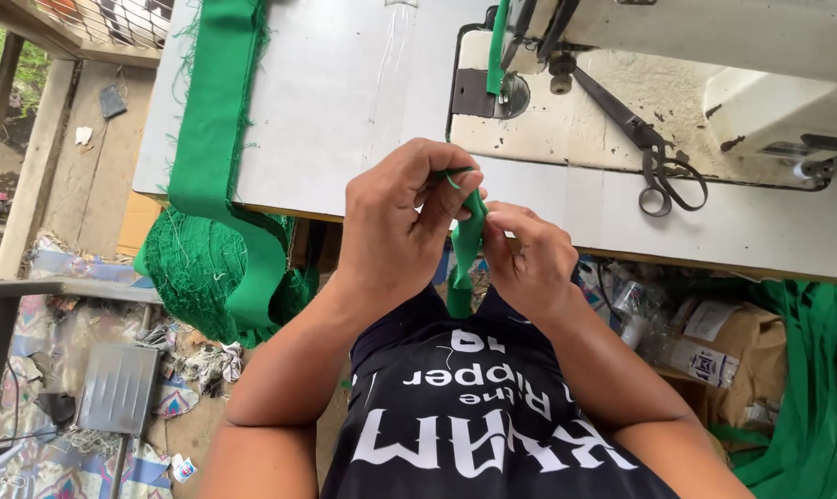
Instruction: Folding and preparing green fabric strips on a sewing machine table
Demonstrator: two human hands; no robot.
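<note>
Both my hands meet in front of the white sewing table, pinching a narrow green fabric strip. My left hand grips its upper end with thumb and fingers curled over it. From the right side, my right hand holds the same strip just below. The strip's lower end hangs down toward my dark printed shirt. Beyond the hands stands a worn white sewing machine with another green strip under its needle area.
Black scissors lie on the machine bed at right. A long green fabric band runs over the table's left side into a frayed green pile. More green cloth, bags and clutter sit under the table at right.
</note>
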